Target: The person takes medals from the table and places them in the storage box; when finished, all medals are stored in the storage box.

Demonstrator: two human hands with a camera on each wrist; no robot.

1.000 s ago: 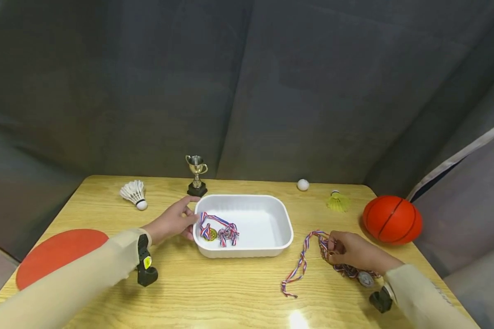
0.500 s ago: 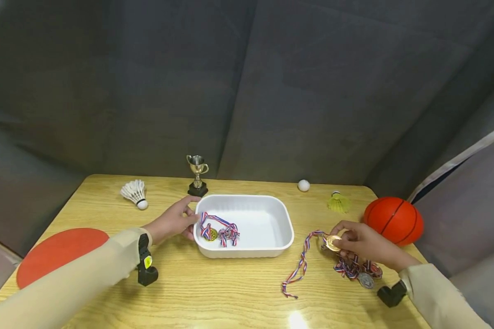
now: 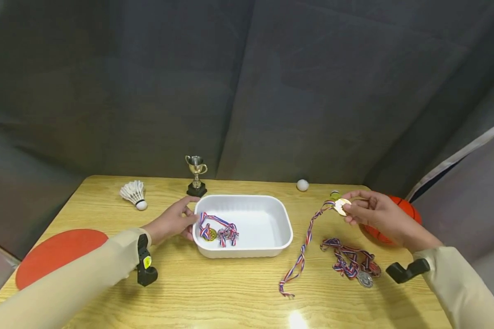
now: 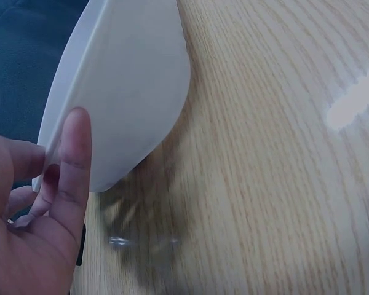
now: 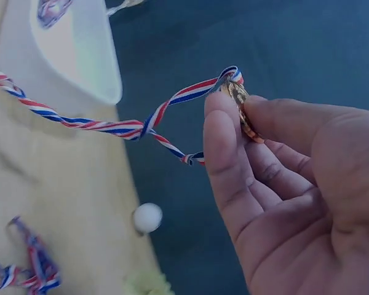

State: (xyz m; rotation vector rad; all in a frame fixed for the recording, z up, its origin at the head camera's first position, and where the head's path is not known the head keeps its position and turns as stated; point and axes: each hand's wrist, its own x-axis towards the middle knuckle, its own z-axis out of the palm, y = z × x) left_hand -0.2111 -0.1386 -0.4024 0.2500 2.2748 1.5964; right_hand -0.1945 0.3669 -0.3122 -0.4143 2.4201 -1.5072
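Raised above the table at the right, my right hand (image 3: 374, 214) pinches a gold medal (image 3: 342, 207) between thumb and fingers. Its twisted red, white and blue ribbon (image 5: 104, 127) trails down to the left, the end close to the tabletop. My left hand (image 3: 174, 221) grips the left rim of a white plastic tray (image 4: 135, 80), with digits on both sides of the edge. Inside the tray's left part lie a gold medal (image 3: 210, 234) and a bunched striped ribbon (image 3: 228, 234). A tangle of ribbons (image 3: 346, 256) with a silver medal (image 3: 365, 279) lies below my right hand.
A small trophy cup (image 3: 196, 176) stands behind the tray. At the left are a white shuttlecock (image 3: 134, 194) and a red paddle-like disc (image 3: 59, 256). At the right, a white ball (image 3: 302, 185), a yellow shuttlecock (image 3: 335, 195) and an orange ball (image 3: 407, 210) are partly behind my hand.
My right hand has picked the gold medal out of the tangle and lifted it up and away, drawing its ribbon along. The left hand and tray stay put.
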